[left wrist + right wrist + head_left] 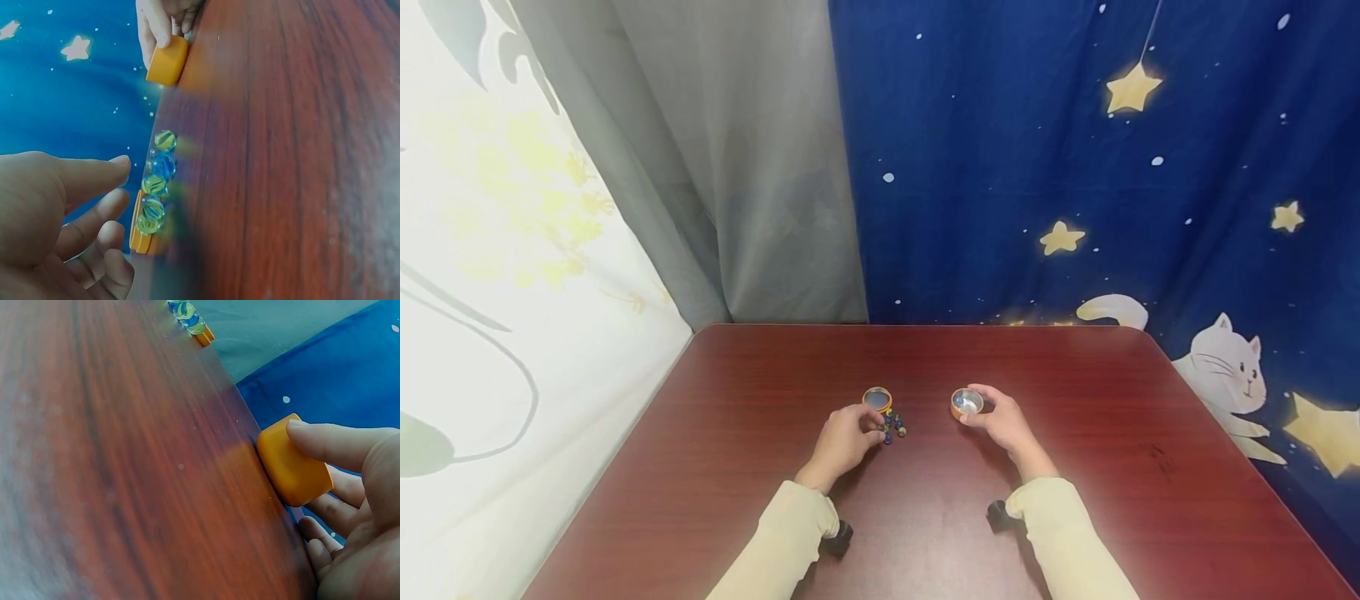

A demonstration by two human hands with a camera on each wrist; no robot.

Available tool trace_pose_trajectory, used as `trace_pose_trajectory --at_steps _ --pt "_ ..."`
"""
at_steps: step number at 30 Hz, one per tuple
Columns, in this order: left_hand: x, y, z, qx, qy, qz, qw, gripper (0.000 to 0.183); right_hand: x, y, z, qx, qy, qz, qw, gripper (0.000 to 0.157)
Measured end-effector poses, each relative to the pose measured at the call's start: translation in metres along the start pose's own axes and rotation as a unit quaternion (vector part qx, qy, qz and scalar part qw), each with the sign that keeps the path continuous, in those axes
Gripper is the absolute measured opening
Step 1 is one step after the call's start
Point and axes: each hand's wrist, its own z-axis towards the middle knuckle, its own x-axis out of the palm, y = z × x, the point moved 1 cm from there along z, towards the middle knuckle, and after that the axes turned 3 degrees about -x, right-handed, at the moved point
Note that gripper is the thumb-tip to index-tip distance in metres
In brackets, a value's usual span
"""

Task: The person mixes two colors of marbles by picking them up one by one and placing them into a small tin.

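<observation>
Several glass marbles (900,431) with blue and yellow-green swirls lie in a loose cluster on the table. Just left of them is my left hand (844,442), its thumb and fingers loosely bent and apart, with nothing between them in the left wrist view. Behind that hand lies an orange-rimmed tin lid (877,398), grey inside. My right hand (1006,423) grips a small round orange tin (167,61) between thumb and fingers. Its mouth faces up in the head view, showing a silvery inside with something bluish in it. The tin's orange side (290,462) shows in the right wrist view.
A reddish-brown wooden table (925,533) carries everything. Beyond its far edge hang a grey curtain (775,167) and a blue curtain (970,167) with stars and a cat. At the left is a white patterned curtain (490,350). Dark wrist devices (838,540) sit by both cuffs.
</observation>
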Motion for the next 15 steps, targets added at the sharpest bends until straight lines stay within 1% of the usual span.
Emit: trace_pose_trajectory --at_steps 3,10,15 --pt "0.000 -0.002 0.001 0.003 -0.003 -0.005 1.0000 0.015 0.001 0.000 0.000 -0.001 0.000 0.000 1.000 0.062" --pt "0.002 -0.008 0.005 0.008 -0.004 0.001 1.0000 0.015 0.000 -0.001 0.000 0.007 0.002 0.002 1.000 0.062" --pt "0.004 -0.015 0.010 0.013 -0.008 -0.017 0.9997 0.015 -0.001 0.000 0.002 0.005 0.001 0.005 1.000 0.062"
